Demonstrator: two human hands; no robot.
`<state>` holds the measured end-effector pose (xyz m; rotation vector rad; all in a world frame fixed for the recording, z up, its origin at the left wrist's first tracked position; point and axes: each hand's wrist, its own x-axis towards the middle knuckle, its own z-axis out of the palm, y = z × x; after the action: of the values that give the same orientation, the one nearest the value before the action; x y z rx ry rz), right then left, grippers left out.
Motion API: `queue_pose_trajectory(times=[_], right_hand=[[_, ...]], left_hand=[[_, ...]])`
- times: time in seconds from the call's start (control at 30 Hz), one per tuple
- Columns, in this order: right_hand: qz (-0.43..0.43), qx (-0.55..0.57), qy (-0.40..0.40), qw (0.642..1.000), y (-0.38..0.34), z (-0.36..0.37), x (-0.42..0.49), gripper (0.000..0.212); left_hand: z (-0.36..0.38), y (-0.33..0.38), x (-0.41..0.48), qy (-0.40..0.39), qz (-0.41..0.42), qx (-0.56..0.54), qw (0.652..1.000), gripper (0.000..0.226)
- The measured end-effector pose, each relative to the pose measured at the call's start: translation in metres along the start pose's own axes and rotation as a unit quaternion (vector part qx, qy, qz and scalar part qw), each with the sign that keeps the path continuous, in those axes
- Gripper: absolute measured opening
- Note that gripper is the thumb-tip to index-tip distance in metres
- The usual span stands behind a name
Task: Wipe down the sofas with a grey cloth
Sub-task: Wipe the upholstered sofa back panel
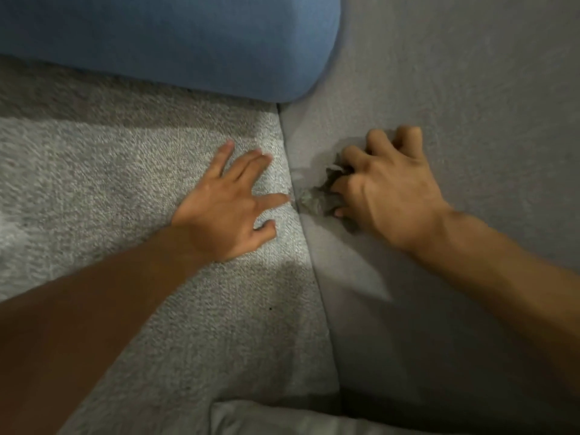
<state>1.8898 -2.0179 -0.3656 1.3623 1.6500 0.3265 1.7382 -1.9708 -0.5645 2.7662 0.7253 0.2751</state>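
A crumpled grey cloth (pixel 320 197) is bunched under my right hand (pixel 386 189), whose fingers are closed on it and press it against the smooth grey sofa panel (pixel 455 89), right beside the seam. My left hand (pixel 227 204) lies flat with fingers spread on the textured light-grey seat cushion (pixel 94 171), its index fingertip almost at the seam and close to the cloth. Most of the cloth is hidden beneath my right palm.
A blue cushion (pixel 172 39) lies along the top, its rounded corner ending near the seam. The seam (pixel 317 287) runs from the blue cushion's corner down to the bottom. A pale grey fabric fold (pixel 266 419) shows at the bottom edge.
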Motion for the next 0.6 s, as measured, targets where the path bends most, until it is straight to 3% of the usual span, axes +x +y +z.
queue_pose_trajectory(times=[0.2,0.4,0.5,0.6], right_hand=[[0.031,0.013,0.008,0.999,-0.014,-0.004,0.017,0.013],[-0.022,0.056,-0.052,0.997,-0.020,-0.003,-0.007,0.011],[0.021,0.037,-0.025,0.999,-0.013,-0.003,0.028,0.026],[0.041,0.033,0.019,0.998,-0.013,0.002,0.035,0.020]], left_hand=[[-0.005,0.000,-0.001,0.005,0.006,-0.014,1.000,0.060],[-0.004,0.000,0.001,-0.001,0.000,-0.018,1.000,0.059],[-0.005,-0.001,0.002,-0.004,0.005,-0.022,1.000,0.058],[-0.004,-0.001,0.002,0.003,0.003,-0.027,1.000,0.056]])
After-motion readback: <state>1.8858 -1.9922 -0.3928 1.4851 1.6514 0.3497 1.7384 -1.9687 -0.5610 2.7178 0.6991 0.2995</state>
